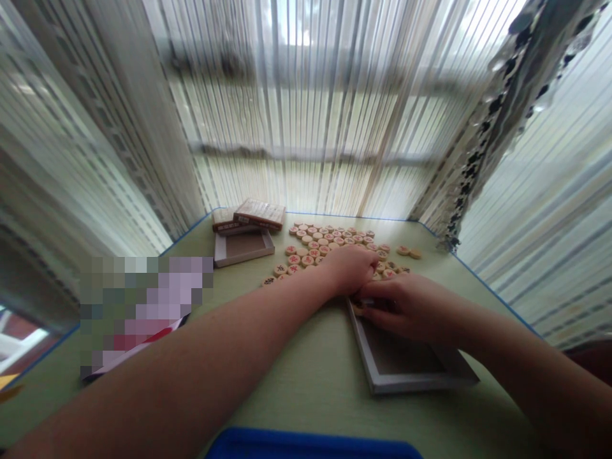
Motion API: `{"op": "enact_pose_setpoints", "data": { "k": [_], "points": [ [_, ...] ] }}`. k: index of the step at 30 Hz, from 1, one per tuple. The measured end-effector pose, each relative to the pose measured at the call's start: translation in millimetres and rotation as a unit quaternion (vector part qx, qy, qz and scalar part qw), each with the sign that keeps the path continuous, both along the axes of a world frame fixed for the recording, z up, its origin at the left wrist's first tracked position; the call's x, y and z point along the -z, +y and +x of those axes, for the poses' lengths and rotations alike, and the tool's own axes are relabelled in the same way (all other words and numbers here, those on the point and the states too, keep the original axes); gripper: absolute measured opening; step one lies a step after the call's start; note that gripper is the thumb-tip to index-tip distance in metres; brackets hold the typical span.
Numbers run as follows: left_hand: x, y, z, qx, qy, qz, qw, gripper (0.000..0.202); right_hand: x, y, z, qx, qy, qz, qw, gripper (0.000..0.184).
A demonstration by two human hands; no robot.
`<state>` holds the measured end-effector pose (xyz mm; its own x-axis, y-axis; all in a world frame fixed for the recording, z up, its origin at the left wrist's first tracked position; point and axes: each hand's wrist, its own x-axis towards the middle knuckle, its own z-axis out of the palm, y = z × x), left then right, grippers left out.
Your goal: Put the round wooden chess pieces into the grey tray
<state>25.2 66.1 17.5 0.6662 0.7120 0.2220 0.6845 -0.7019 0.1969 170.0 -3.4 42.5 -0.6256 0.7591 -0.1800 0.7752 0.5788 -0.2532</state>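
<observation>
Many round wooden Chinese chess pieces (313, 245) with red and black characters lie spread on the green table (296, 357). My left hand (354, 266) reaches among them, its fingers curled down at the near right part of the spread. What it holds, if anything, is hidden behind the hand. Beside it, my right hand (406, 303) dips into a shallow open box (406, 384) with pale walls and a brown floor. At the box's far left corner, a Chinese chess piece (357, 309) shows between the right thumb and fingers.
Another shallow tray (241, 257) stands at the back left, with two brown-printed boxes (261, 213) stacked behind it. A pixelated flat item (153, 319) lies on the left. A blue edge (310, 444) shows at the bottom. Striped string curtains (296, 115) hang behind the table.
</observation>
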Motion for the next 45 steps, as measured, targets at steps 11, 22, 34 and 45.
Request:
{"op": "enact_pose_setpoints", "data": {
  "k": [11,22,34,45],
  "points": [
    [-1.5,-1.7,-0.7,-0.002,0.005,0.006,1.000,0.018,2.7,2.2,1.2,0.000,0.004,-0.001,1.000,0.034],
    [-0.6,-2.3,-0.2,0.003,0.007,0.011,1.000,0.016,1.1,1.5,0.6,0.003,0.010,-0.011,1.000,0.032],
    [-1.0,-0.9,-0.6,0.003,0.010,0.009,1.000,0.017,0.2,0.6,-0.4,0.008,0.009,-0.009,1.000,0.032],
    [-3.1,-2.7,-0.6,-0.003,0.005,-0.007,1.000,0.018,-0.3,1.6,-0.7,-0.004,0.020,-0.008,1.000,0.035]
  ]
}}
